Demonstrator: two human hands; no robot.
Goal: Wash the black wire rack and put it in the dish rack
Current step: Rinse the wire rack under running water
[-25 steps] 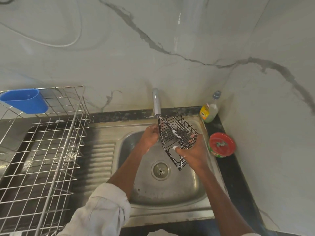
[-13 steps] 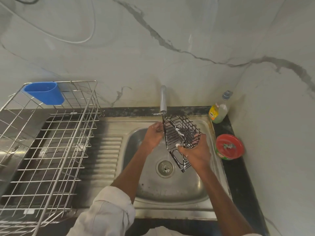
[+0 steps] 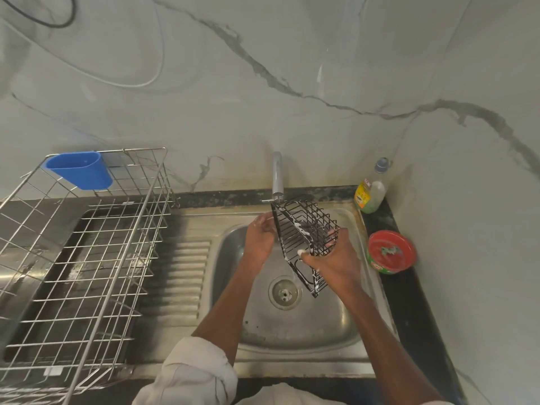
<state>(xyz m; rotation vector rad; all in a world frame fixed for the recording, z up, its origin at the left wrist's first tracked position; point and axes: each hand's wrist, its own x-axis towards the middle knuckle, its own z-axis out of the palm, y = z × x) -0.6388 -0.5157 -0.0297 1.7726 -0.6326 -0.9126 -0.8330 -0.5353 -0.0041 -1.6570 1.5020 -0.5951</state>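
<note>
At far left the dish rack (image 3: 87, 258) stands on the counter, w/ a blue cup (image 3: 79, 170) hung on its back edge. Next comes the steel sink (image 3: 298, 325) w/ the tap (image 3: 277, 173) at its back. The left hand (image 3: 261, 238) has its fingers curled on the left edge of the black wire rack (image 3: 305, 238). This rack is held tilted over the basin, below the tap, w/ foam on some wires. The right hand (image 3: 330, 261) grasps its right side. At right stand a soap bottle (image 3: 370, 192) and a red tub (image 3: 391, 251).
</note>
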